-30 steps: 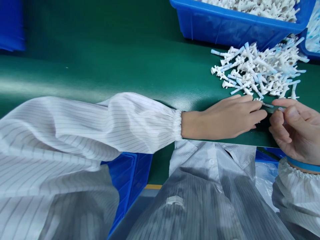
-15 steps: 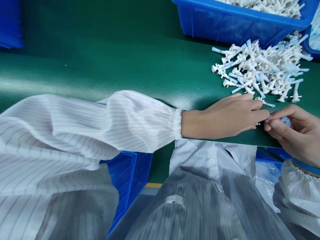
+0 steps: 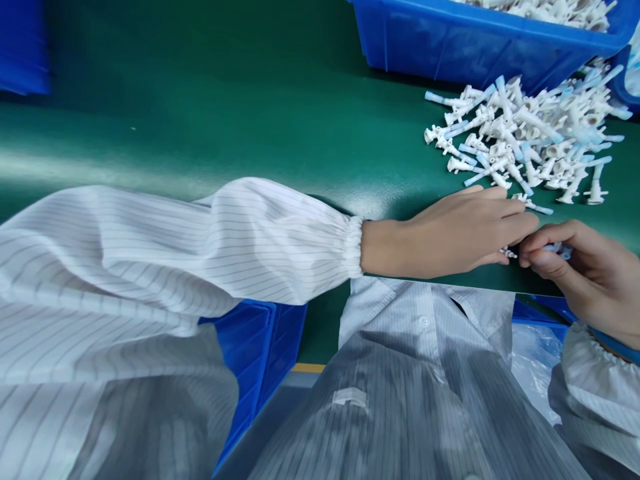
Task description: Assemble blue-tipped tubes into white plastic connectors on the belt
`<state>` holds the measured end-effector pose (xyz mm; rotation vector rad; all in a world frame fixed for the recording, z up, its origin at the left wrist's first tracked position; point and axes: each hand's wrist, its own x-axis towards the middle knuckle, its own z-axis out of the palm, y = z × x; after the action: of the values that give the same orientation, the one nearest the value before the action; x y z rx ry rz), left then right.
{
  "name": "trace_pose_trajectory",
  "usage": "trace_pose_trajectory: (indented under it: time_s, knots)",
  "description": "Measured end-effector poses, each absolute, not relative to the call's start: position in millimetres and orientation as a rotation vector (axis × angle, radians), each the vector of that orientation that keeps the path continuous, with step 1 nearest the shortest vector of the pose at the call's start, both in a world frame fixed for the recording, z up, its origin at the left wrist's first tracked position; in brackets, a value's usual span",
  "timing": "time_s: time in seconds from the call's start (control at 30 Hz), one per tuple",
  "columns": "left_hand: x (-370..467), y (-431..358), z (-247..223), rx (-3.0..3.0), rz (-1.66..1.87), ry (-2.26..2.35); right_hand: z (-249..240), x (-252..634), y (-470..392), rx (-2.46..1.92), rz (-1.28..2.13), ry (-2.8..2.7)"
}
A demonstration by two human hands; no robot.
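Observation:
My left hand point(image 3: 465, 227) reaches across from the left, low over the green table, its fingers curled round a small white plastic fitting point(image 3: 509, 253) whose tip pokes out below the fingers. Most of that fitting is hidden. Close by on the right, my right hand point(image 3: 580, 263) is closed, thumb and forefinger pinched, around several small light-blue plastic caps point(image 3: 560, 250). A narrow gap lies between the tip of the fitting and the right fingertips. Just beyond the hands is a pile of white plastic fittings point(image 3: 545, 143), many with light-blue ends.
A blue bin point(image 3: 450, 47) full of white fittings stands behind the pile. Part of another blue bin point(image 3: 623, 83) shows at the right edge, and a blue container point(image 3: 23, 47) at the far left. Below the green table point(image 3: 200, 120) edge are more blue bins point(image 3: 250, 360).
My right hand has shifted slightly left and its fingertips have turned. More of the white fitting's tip now shows under my left fingers. The pile is unchanged.

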<state>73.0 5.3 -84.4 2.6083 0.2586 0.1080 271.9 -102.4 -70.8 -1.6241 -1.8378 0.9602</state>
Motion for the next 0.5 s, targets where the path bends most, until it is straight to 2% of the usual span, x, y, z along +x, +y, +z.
trace_pose_trajectory:
  time_s: [0.33,0.5]
  knots:
    - [73.8,3.9,-86.6,2.635,0.136,0.317,-77.9,267.8,-100.6,-1.508,0.570,-2.078]
    - [73.9,5.2,-87.0,2.601,0.167,0.327,-79.5,271.0,-102.3,-1.465,0.530,-2.121]
